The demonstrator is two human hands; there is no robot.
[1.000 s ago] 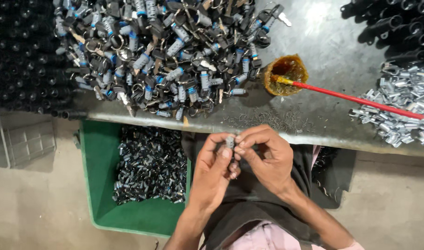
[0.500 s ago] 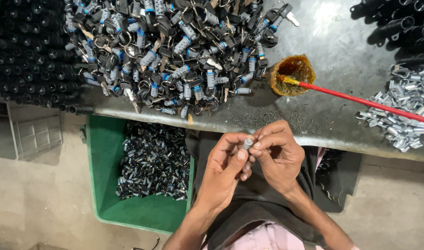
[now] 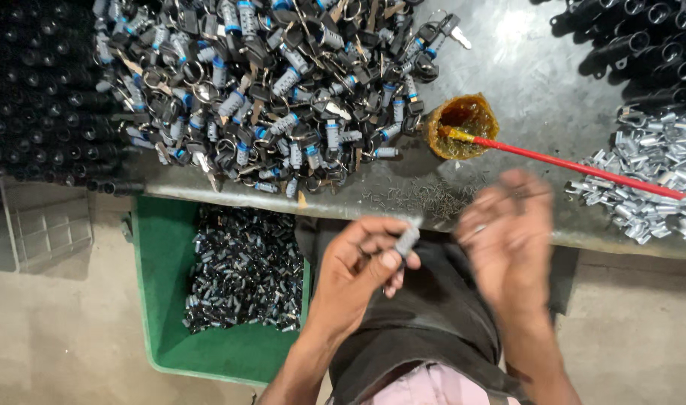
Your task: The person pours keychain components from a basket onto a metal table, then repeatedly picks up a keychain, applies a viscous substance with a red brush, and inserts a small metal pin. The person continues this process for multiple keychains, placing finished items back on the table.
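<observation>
Pinching a small silver metal cylinder [image 3: 407, 240] between left hand [image 3: 358, 262] fingertips.
Right hand [image 3: 508, 240], blurred, fingers apart, hovers beside it; green plastic bin [image 3: 159, 300] lies below-left.

left hand [image 3: 358, 262]: fingers curled, pinch grip closed | right hand [image 3: 508, 240]: raised, fingers spread, blurred
</observation>
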